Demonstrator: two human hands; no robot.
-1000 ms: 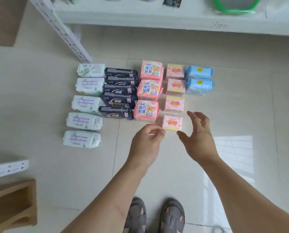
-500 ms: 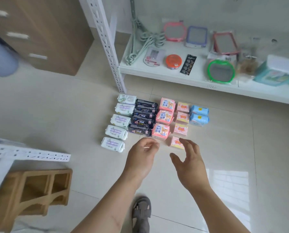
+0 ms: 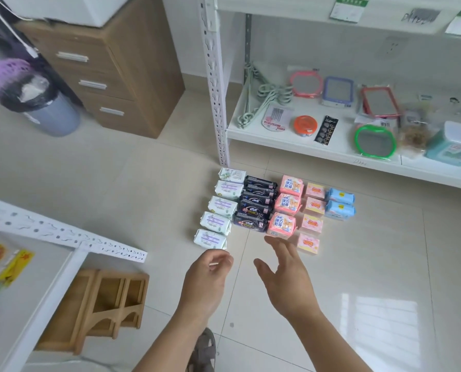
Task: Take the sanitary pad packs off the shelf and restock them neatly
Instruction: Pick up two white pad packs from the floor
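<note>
White packs point(image 3: 222, 206): five; blue point(image 3: 340, 204): two

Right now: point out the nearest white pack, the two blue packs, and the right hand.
Nearest white pack point(image 3: 210, 239), head view, middle of its top face.
Blue packs point(image 3: 340, 202), head view, seam where the two packs meet.
Right hand point(image 3: 288, 280), head view, back of the hand.

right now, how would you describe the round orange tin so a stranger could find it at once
Look at the white bottom shelf of the metal rack, above the pad packs laid out on the floor. The orange tin sits near its front left, between a card of hair clips and a black card. It is the only round, flat, solid orange thing there.
</note>
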